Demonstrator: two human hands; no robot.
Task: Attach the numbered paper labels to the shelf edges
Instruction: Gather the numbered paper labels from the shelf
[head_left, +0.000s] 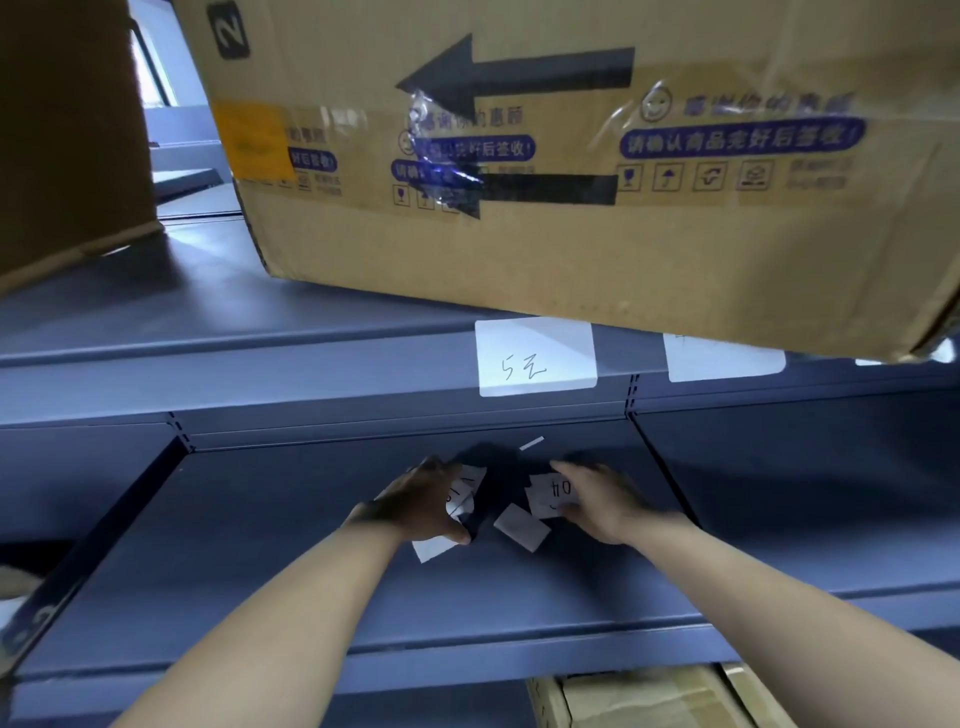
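While working over the middle shelf (260, 545), looking up past a large cardboard box (571, 249) sitting on the board above that shelf and overhanging its front, likely parked there as stock rather than as part of the job. Seeing, on the shelf edge (311, 374) directly above the middle shelf, a handwritten label (535, 358) and, to its right, a second label (724, 364) partly hidden under the box, both stuck to the front face, presumably for reading from the aisle. Reaching in over the middle shelf with both arms. Curling the left hand (421, 504) round a few loose labels (462, 491), thumb below and fingers above, seemingly gathering them into a stack for easy taking. Laying the right hand (602, 501) on a slip marked 04 (550, 493) on the middle shelf, just right of the left hand; pinching or merely pressing it, impossible to tell through the blur. Leaving a blank slip (521, 527) lying flat on the middle shelf between the hands, another slip (434, 548) poking out from under the left hand, and a thin white strip (531, 443) further back on it, perhaps peeled backing. Judging the job as partly done, with these slips not yet attached.
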